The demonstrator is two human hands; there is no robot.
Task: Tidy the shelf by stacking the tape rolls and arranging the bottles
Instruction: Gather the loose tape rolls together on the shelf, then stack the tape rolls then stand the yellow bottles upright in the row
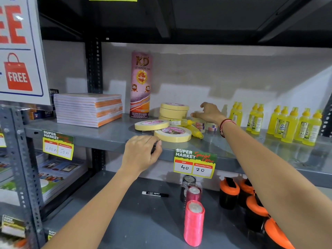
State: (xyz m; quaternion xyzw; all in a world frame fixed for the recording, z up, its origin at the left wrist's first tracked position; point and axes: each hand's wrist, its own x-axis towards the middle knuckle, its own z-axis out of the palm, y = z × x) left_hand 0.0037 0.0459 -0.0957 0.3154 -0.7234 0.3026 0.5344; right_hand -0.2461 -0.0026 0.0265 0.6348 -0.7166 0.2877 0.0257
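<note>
On the grey shelf (93, 135) a stack of cream tape rolls (173, 111) stands behind two loose rolls, one flat (151, 124) and one (172, 134) nearer the front edge. Two yellow glue bottles (195, 131) lie on their sides beside them. Several yellow bottles (291, 123) stand upright at the right. My right hand (209, 113) reaches in and rests on a small white tape roll (198, 113) atop other small rolls (206, 125). My left hand (142, 153) grips the shelf's front edge, fingers curled, just left of the front roll.
A tall pink tape pack (141, 85) and a pile of notebooks (89, 109) stand at the left. Price tags (195, 163) hang from the shelf edge. Below are pink ribbon spools (194, 222), a marker (155, 194) and black-and-orange bottles (230, 193).
</note>
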